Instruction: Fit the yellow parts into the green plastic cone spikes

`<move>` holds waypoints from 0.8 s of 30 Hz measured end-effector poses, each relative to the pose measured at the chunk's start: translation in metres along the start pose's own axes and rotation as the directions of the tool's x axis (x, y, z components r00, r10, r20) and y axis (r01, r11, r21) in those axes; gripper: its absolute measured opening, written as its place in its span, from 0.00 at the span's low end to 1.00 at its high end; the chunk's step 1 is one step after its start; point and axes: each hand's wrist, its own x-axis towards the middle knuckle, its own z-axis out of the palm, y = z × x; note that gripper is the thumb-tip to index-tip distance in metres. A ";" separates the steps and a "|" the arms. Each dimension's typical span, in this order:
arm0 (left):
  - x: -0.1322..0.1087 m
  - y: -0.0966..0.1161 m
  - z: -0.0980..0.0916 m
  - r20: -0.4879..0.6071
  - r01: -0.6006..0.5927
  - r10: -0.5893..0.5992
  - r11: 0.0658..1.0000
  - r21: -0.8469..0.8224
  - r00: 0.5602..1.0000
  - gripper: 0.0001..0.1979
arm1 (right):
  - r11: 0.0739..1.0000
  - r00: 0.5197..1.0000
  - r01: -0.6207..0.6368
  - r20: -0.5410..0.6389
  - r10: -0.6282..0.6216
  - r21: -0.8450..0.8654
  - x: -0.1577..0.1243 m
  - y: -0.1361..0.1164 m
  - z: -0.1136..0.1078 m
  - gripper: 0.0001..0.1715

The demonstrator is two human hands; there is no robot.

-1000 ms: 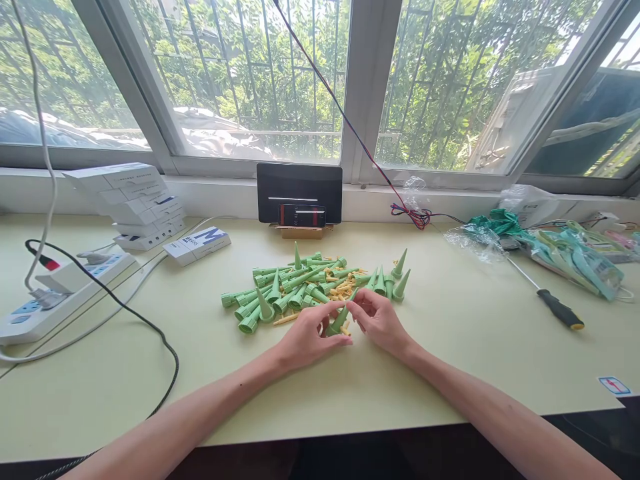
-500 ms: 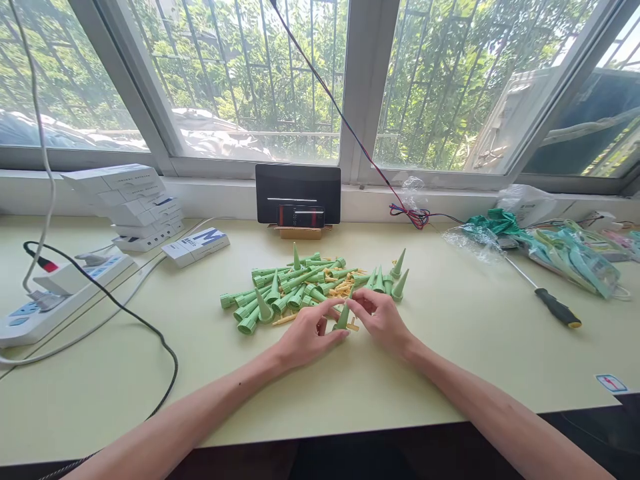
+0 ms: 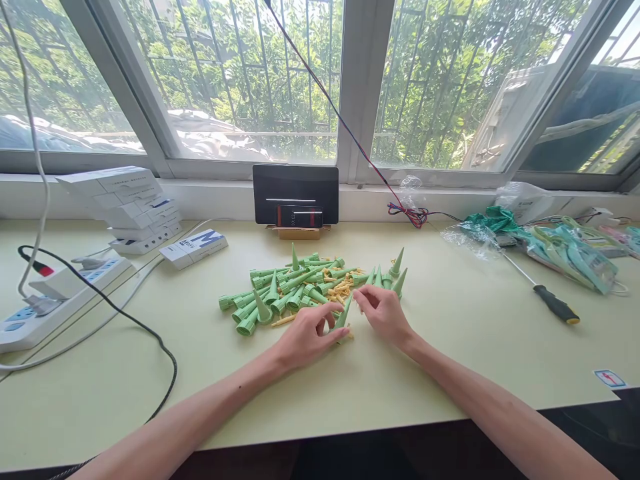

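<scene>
A green plastic spike [image 3: 343, 312] leans, tip up and to the right, between the thumb and fingers of my left hand [image 3: 309, 333]. By its lower end a small yellow plastic piece [image 3: 351, 331] peeks out beside my left thumb. My right hand [image 3: 384, 312] is just right of the spike's tip, thumb and forefinger pinched together; whatever they hold, if anything, is too small to make out. Beyond both hands lies a pile of green spikes [image 3: 295, 297], some standing tip up, with yellow plastic pieces [image 3: 343, 288] among them.
At the back, a black tablet [image 3: 295, 187] and a phone [image 3: 299, 216] lean on a small cardboard stand. White boxes [image 3: 133, 207] and a power strip [image 3: 65, 300] with cables are on the left. A screwdriver [image 3: 555, 303] and plastic bags [image 3: 570, 257] lie on the right.
My right hand has drawn slightly right, away from the spike's tip. The spike now tilts more to the right in my left hand, and the yellow piece beside it shows less.
</scene>
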 end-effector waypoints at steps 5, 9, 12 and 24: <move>0.002 -0.003 0.001 -0.062 0.022 -0.020 0.999 0.031 0.998 0.15 | 1.000 1.000 -0.009 -0.009 0.009 0.000 0.001 0.002 0.000 0.20; 0.003 -0.005 0.000 -0.120 0.019 -0.012 0.998 0.058 0.993 0.13 | 0.999 1.000 0.005 -0.026 -0.006 -0.034 0.001 0.005 0.000 0.19; 0.003 -0.004 -0.004 -0.172 -0.027 0.039 0.997 0.067 0.984 0.12 | 0.992 0.995 0.067 -0.069 -0.075 -0.109 0.002 0.008 -0.001 0.14; 0.004 -0.014 -0.002 -0.181 -0.198 0.229 0.965 0.175 0.957 0.14 | 0.767 0.904 0.410 0.108 -0.414 -0.493 0.015 0.023 0.002 0.14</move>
